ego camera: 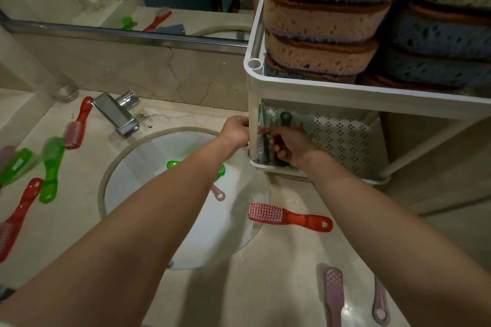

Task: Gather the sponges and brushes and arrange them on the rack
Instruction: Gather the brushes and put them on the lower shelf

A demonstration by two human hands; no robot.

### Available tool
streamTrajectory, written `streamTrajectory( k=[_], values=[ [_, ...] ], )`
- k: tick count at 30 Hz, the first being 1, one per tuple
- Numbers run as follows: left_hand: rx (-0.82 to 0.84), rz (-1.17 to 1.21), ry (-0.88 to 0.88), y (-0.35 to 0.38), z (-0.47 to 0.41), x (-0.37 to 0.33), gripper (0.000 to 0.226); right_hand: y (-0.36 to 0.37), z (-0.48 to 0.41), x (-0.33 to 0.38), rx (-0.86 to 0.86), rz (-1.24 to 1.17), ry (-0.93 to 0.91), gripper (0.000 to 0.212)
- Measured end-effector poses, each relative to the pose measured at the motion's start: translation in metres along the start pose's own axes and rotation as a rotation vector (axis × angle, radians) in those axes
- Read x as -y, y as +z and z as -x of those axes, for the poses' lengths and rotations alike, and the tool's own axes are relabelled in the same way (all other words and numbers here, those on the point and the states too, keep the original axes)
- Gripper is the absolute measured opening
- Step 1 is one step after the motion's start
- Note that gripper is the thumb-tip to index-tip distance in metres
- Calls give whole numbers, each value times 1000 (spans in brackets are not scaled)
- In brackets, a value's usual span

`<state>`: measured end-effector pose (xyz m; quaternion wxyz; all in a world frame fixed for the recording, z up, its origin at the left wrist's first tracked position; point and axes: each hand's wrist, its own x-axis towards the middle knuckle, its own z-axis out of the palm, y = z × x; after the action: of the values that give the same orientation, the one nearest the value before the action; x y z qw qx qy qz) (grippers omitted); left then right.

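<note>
Right hand [289,146] curls its fingers round a dark green brush [285,124] at the left end of the rack's [345,93] lower tray [342,138], the brush's long axis running front to back with the looped handle end pointing away toward the wall. Left hand [235,130] is curled at the corner post [254,125], apparently gripping it, just beside the right hand. Sponges [318,24] sit stacked on the top shelf; a red brush [289,218] lies on the counter [265,287] beside the sink [186,146], long axis left-right, bristles up, handle pointing right.
</note>
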<state>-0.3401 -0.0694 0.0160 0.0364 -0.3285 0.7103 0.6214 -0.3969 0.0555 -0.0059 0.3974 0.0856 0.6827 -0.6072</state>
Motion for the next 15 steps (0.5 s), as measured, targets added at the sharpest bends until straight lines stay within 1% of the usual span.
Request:
streamTrajectory(
  k=[4, 6, 7, 10, 12, 15],
  values=[
    [-43, -47, -37, 2, -5, -4, 17, -2, 3, 1, 28, 3, -20, 25],
    [-64, -39, -56, 3, -8, -4, 14, -1, 4, 1, 37, 27, -33, 15],
    [-66, -30, -63, 4, -9, -5, 13, 0, 5, 1, 19, 49, -46, 15],
    [-54, 15, -71, 4, -9, -6, 12, -1, 4, 0, -77, 170, -112, 26],
    [-33, -8, -63, 3, -9, -6, 15, -3, 5, -2, -81, 252, -110, 28],
    [-15, -44, -59, 3, -9, -5, 17, -3, 5, -4, -62, 315, -94, 27]
  ],
)
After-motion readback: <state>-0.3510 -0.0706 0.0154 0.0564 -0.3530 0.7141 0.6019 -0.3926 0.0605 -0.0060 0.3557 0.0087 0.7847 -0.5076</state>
